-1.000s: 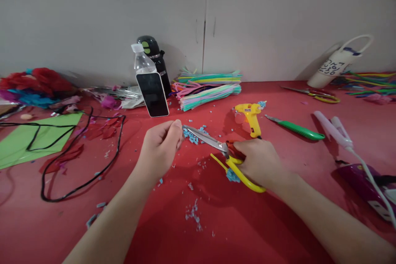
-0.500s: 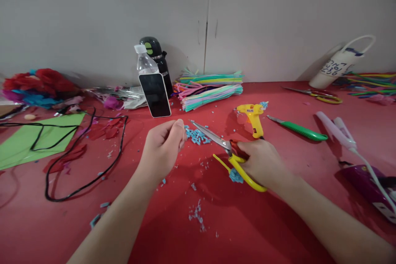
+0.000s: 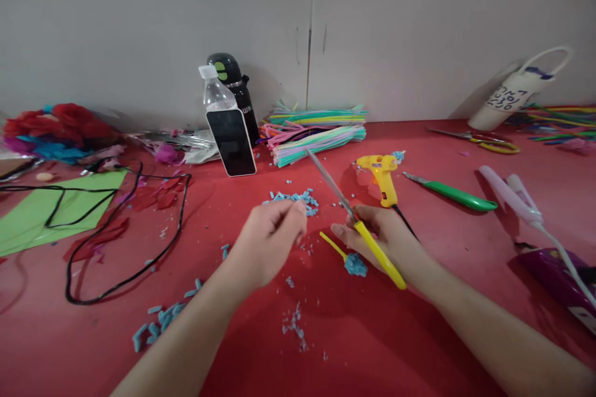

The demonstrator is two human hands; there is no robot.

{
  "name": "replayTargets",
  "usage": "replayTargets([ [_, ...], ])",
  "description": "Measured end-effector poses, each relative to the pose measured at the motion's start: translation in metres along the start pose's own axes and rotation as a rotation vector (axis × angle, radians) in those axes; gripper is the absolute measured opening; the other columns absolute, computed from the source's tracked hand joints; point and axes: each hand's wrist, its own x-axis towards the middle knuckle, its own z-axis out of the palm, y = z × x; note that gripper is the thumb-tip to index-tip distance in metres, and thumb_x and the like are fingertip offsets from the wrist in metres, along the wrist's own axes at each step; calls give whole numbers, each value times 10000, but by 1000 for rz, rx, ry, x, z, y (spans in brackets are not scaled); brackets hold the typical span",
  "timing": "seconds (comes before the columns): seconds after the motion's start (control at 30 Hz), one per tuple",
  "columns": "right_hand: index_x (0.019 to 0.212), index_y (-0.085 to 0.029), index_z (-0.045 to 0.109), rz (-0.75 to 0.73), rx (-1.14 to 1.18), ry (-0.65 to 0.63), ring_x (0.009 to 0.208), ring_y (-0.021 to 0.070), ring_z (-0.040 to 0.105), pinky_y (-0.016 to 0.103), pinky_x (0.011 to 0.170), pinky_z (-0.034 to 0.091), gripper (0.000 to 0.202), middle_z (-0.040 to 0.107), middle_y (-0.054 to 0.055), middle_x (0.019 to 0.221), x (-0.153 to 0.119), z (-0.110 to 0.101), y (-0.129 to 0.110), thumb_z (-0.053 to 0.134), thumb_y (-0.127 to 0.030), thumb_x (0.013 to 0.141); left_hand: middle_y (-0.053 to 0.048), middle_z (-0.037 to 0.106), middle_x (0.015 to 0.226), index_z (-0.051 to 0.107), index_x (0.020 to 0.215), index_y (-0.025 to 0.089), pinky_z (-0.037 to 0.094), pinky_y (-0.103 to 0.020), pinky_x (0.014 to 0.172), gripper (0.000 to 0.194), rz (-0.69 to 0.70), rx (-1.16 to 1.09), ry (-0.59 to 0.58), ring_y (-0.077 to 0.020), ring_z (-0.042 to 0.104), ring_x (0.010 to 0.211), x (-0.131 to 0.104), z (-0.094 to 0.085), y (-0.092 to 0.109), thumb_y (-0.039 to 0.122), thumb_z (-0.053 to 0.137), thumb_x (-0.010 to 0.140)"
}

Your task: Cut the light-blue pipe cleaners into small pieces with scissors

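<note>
My left hand (image 3: 272,245) is closed in a pinch just in front of a pile of short blue pieces (image 3: 310,201). What its fingertips hold, if anything, is hidden. In my right hand (image 3: 388,232) is a pair of scissors with yellow handles (image 3: 379,254), the blades pointing up and left, away from the left hand. Below them lies a blue fluffy cluster (image 3: 356,265) on a thin yellow stem (image 3: 333,245). Further blue pieces (image 3: 161,321) lie beside my left forearm, and pale scraps (image 3: 294,325) are scattered on the red tabletop (image 3: 326,298).
Behind the hands stand a phone (image 3: 231,142), a clear bottle (image 3: 216,90) and a black flask (image 3: 244,102). Pipe cleaners (image 3: 321,136) lie bundled at the back. Right of centre are a yellow glue gun (image 3: 384,180) and a green cutter (image 3: 459,195); a black cord (image 3: 179,232) loops at left.
My left hand has moved right and nearer to me, uncovering more blue pieces on both sides. The scissors have swung from pointing toward the left hand to pointing more upward.
</note>
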Motion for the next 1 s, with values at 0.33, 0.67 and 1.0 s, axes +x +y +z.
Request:
replayTargets([
  [0.33, 713, -158, 634, -29, 361, -145, 599, 133, 600, 243, 539, 460, 332, 650, 46, 678, -14, -1, -21, 574, -459, 839, 20, 494, 621, 549, 715, 174, 355, -213, 559, 319, 59, 12, -254, -90, 416, 574, -7, 26, 5, 280, 344, 936],
  [0.67, 659, -155, 550, -55, 339, -66, 510, 90, 487, 228, 465, 397, 342, 535, -4, 571, -12, 1, -22, 593, -459, 809, 31, 399, 636, 443, 693, 174, 325, -223, 546, 327, 27, 62, -201, -93, 366, 582, -6, 31, -3, 361, 347, 943],
  [1.0, 649, -144, 570, -101, 357, -91, 499, 97, 514, 225, 466, 426, 415, 552, 4, 567, -12, 2, -19, 571, -531, 801, 21, 441, 647, 459, 715, 175, 342, -221, 558, 347, 108, 50, -204, -100, 388, 586, -8, 32, 1, 376, 311, 957],
])
